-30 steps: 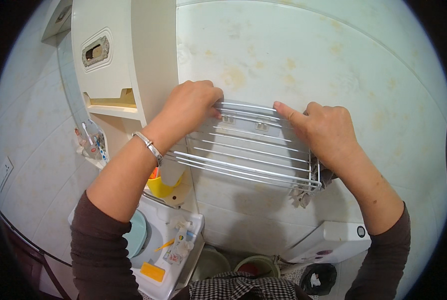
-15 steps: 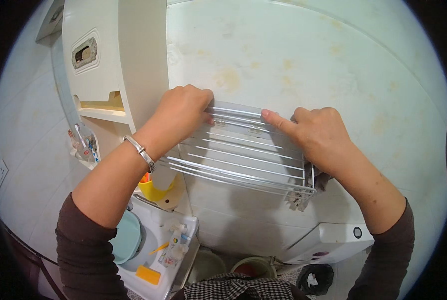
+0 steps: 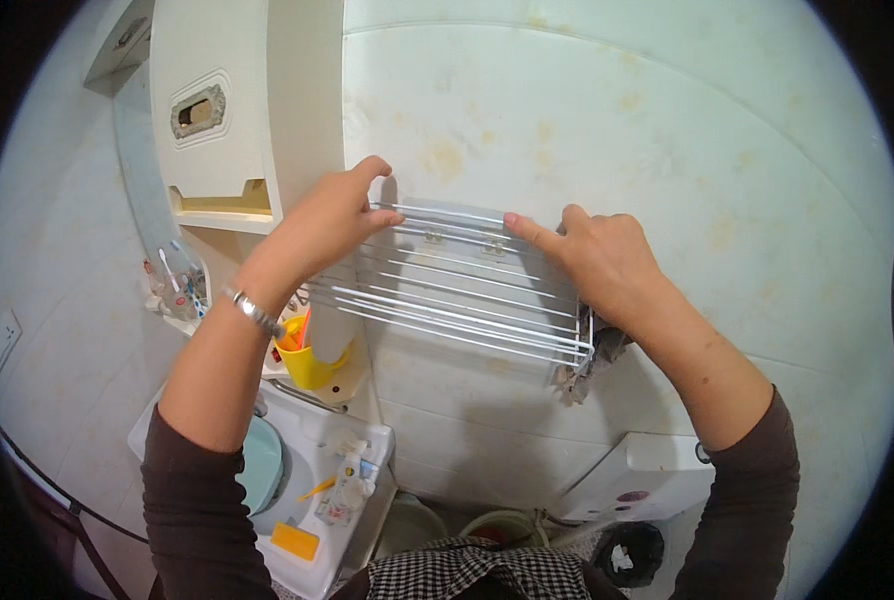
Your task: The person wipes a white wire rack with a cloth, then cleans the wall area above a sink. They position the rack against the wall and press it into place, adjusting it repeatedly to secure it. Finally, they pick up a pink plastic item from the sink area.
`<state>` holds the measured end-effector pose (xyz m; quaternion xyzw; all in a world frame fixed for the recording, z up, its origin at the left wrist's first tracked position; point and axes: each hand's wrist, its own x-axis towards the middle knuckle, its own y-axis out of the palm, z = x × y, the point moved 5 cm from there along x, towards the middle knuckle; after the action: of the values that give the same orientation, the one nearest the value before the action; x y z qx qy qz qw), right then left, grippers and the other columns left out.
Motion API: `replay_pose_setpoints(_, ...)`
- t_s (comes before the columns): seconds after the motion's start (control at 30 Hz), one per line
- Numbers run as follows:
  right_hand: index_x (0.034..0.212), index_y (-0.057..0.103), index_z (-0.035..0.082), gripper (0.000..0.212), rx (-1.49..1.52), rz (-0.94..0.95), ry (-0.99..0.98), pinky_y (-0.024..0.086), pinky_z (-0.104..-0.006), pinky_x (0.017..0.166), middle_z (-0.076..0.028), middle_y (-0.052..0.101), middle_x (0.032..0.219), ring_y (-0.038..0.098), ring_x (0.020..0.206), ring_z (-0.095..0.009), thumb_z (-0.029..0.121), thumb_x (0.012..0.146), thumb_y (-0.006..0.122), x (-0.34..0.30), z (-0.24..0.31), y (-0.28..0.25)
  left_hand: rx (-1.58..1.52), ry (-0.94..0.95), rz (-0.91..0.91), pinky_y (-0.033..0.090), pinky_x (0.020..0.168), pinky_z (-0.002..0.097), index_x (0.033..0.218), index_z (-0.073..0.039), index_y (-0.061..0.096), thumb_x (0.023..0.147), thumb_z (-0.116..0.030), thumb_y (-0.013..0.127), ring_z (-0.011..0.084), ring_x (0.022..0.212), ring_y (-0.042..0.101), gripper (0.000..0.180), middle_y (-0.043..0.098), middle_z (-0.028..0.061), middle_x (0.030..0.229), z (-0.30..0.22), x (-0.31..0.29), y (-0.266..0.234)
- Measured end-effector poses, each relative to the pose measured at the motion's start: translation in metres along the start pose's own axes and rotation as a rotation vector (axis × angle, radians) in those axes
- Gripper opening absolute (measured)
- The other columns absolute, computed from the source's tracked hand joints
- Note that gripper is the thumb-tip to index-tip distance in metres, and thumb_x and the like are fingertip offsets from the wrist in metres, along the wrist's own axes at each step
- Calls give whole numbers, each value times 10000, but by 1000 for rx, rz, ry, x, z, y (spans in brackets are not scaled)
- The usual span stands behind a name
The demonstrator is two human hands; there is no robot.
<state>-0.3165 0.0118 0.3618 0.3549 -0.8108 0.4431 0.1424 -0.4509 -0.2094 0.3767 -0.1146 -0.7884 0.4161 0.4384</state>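
Observation:
A silver wire rack (image 3: 457, 290) is up against the pale wall, its long bars sloping down to the right. Small clear fittings (image 3: 494, 247) show behind its upper bars. My left hand (image 3: 332, 215) is at the rack's upper left corner, thumb and forefinger apart, the thumb tip by the top bar. My right hand (image 3: 612, 260) grips the upper right end, its thumb pressed along the top bar and its other fingers hidden behind. A crumpled greyish cloth (image 3: 574, 382) hangs below that hand at the rack's right end.
A white cabinet (image 3: 307, 90) stands out from the wall at left. Below it are a yellow cup (image 3: 312, 370) and a white sink (image 3: 362, 435) with a light-blue basin (image 3: 260, 465) and an orange sponge (image 3: 295, 541). Low on the right are a white box-shaped fixture (image 3: 637, 480) and a black-lined bin (image 3: 629, 556).
My left hand's fingers have come off the rack's corner and spread apart. The rack and my right hand sit a little further left in view, partly as the view shifts.

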Motion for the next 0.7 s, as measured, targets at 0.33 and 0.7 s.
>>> replay_pose_setpoints(0.33,1317,602,218,441,83,-53,85,471,-379,524,-110,546,859,609,613,-255,218,880,659,-10,-2,-1,65,282,-179,526,721,348,1194,-103,643,864,-387,723,268,829,682,443,723,86,961,-26,-85,-2)
replay_pose_setpoints(0.7,990,671,172,132,121,-137,197,486,-393,523,-63,591,729,620,624,-275,159,859,679,-21,-12,8,128,338,-142,536,751,364,1070,-82,695,768,-442,781,287,896,688,477,725,99,1010,-23,-95,20)
